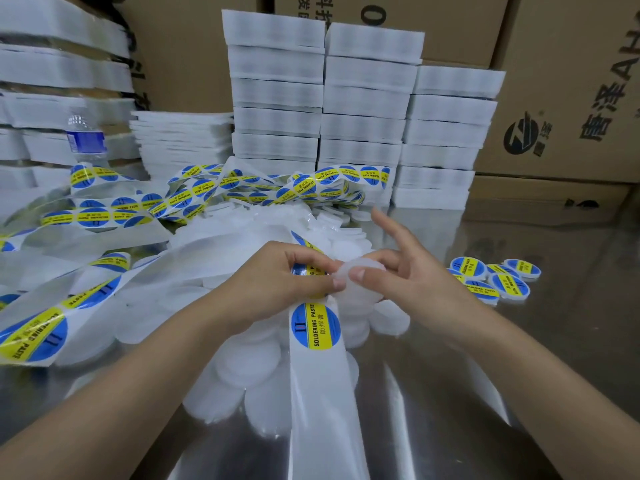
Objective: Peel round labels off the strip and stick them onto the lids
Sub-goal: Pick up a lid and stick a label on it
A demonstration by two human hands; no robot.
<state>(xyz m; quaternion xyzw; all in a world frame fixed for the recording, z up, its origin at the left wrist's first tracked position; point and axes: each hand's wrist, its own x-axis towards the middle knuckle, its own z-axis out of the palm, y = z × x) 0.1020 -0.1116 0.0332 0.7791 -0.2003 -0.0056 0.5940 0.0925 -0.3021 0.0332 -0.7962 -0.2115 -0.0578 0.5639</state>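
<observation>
Where the shiny metal worktop (433, 445) comes nearest to the person, at 6 o'clock, the bare white end of the strip (322, 410) lies along it and rises toward the hands. One round blue and yellow label (316, 325), printed SOLDERING PASTE, sits on the strip just below the hands.

Just above it, near the middle, the left hand (277, 282) has its grip curled round the strip. Its fingers bend over another label, which is mostly hidden under them. Touching it on the 3 o'clock side, the right hand (405, 275) pinches a plain translucent lid (360, 289), the thumb on its upper face and curled fingers behind it. Its index finger stands out straight toward 12 o'clock. The lid is held just beside the left thumb, against the strip.

Under and around both hands lies a pile of lids (242, 358) without labels, reaching from 7 o'clock up to 1 o'clock. At 3 o'clock from the hands, apart from the pile, a small group of labelled lids (498, 278) rests on the worktop, and they overlap each other.

Farther away, from 9 to 12 o'clock, loops of strip (194, 195) full of labels wind loosely over each other. A water bottle (85, 136) stands behind them at 10 o'clock. Stacks of white packs (363, 98) rise at 12 o'clock, and cardboard boxes (571, 81) stand behind them toward 2 o'clock.
</observation>
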